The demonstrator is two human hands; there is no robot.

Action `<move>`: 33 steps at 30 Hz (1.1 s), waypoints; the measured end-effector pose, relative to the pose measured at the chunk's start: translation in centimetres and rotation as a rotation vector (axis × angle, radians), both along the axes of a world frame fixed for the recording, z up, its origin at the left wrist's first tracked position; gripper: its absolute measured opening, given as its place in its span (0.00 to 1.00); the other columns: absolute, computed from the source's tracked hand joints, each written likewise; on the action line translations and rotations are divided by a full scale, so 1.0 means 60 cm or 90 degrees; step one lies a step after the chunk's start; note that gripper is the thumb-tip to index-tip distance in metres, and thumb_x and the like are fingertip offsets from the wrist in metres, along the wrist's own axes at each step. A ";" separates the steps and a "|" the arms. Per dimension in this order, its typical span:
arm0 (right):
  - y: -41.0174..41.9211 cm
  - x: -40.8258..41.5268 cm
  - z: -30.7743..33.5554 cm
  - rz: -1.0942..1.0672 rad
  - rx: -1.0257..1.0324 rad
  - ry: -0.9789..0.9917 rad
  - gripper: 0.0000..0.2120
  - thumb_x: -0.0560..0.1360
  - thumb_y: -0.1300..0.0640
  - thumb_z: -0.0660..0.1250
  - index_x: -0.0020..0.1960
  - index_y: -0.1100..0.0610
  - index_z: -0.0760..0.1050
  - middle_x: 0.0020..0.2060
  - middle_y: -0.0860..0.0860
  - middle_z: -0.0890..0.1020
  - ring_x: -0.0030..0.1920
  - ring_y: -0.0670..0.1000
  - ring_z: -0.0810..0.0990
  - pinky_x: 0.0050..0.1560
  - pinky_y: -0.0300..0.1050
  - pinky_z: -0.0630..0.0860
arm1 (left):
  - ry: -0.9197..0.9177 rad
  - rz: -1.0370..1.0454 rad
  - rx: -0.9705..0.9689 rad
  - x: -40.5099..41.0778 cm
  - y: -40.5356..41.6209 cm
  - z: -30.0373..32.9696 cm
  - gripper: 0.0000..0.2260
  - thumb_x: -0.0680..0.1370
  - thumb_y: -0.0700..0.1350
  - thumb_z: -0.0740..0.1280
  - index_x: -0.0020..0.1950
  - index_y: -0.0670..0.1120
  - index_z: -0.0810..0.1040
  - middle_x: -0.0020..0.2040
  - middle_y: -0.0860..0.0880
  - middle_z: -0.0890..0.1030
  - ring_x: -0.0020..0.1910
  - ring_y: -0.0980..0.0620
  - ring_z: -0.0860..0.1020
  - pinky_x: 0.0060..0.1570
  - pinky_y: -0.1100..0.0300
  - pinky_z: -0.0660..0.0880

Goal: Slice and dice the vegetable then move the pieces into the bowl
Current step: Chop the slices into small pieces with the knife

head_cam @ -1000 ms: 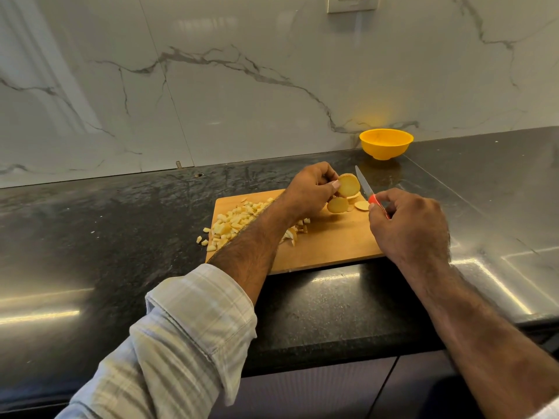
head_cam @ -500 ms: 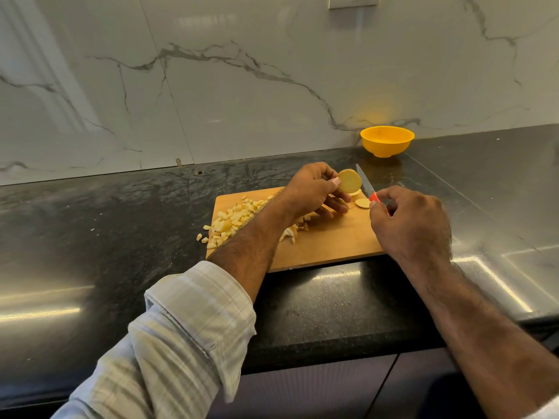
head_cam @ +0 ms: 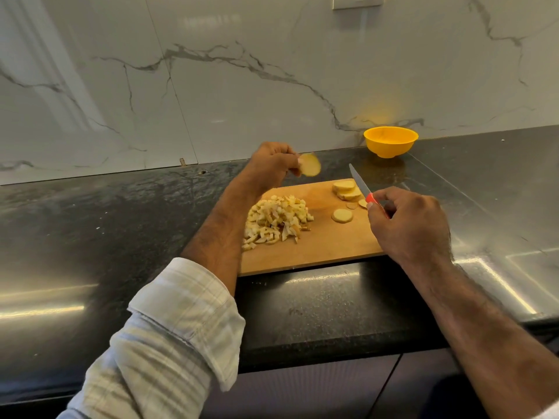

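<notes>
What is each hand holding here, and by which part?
The left hand pinches a round potato slice by its edge, raised above the cutting board. The right hand has its grip on the knife by the red handle.

A polished black stone countertop (head_cam: 90,237) runs in front of me, catching streaks of light. Behind it stands my white marble backsplash (head_cam: 211,86) with grey veining, a wall switch plate (head_cam: 357,1) at its top edge.
</notes>
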State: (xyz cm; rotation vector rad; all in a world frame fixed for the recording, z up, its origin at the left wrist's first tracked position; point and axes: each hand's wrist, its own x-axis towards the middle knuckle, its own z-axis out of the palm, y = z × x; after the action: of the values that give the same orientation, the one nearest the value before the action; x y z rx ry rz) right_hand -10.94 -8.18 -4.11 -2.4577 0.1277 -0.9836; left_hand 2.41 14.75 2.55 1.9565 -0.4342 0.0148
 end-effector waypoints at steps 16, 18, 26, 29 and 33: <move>0.004 -0.002 0.003 0.042 0.006 0.025 0.12 0.80 0.48 0.69 0.61 0.49 0.85 0.34 0.44 0.80 0.35 0.45 0.76 0.37 0.41 0.72 | 0.012 -0.052 0.195 0.005 0.003 -0.019 0.04 0.79 0.38 0.71 0.46 0.39 0.85 0.38 0.47 0.85 0.39 0.56 0.80 0.41 0.61 0.76; 0.006 -0.009 0.005 0.076 0.008 0.037 0.11 0.80 0.48 0.71 0.59 0.48 0.85 0.32 0.41 0.79 0.34 0.44 0.77 0.36 0.40 0.72 | 0.000 -0.042 0.204 0.006 -0.005 -0.023 0.04 0.79 0.39 0.71 0.45 0.41 0.85 0.39 0.47 0.87 0.42 0.53 0.82 0.45 0.57 0.79; 0.032 -0.021 0.015 0.132 -0.103 0.229 0.14 0.79 0.45 0.69 0.64 0.44 0.81 0.41 0.42 0.81 0.42 0.45 0.79 0.44 0.44 0.81 | 0.015 0.052 0.090 0.019 0.015 -0.019 0.04 0.78 0.38 0.72 0.45 0.38 0.85 0.38 0.44 0.87 0.34 0.59 0.81 0.42 0.60 0.75; 0.033 -0.021 0.018 0.095 -0.141 0.239 0.15 0.79 0.44 0.67 0.64 0.44 0.81 0.44 0.44 0.82 0.43 0.46 0.79 0.45 0.47 0.83 | 0.025 -0.001 0.098 0.009 0.002 -0.017 0.03 0.78 0.36 0.72 0.48 0.37 0.85 0.40 0.43 0.87 0.36 0.57 0.83 0.40 0.63 0.76; 0.028 -0.019 0.022 0.020 -0.135 0.243 0.15 0.79 0.43 0.67 0.64 0.43 0.80 0.45 0.45 0.82 0.45 0.47 0.79 0.46 0.50 0.83 | 0.025 -0.058 0.187 -0.012 -0.040 -0.035 0.08 0.78 0.36 0.74 0.55 0.44 0.81 0.45 0.45 0.87 0.42 0.53 0.86 0.40 0.62 0.80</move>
State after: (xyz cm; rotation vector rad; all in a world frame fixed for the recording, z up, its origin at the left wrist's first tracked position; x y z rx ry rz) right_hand -12.10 -6.50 -2.81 -2.8097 0.1156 -0.5269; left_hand 1.69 12.37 0.45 2.2188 -0.5231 -0.1542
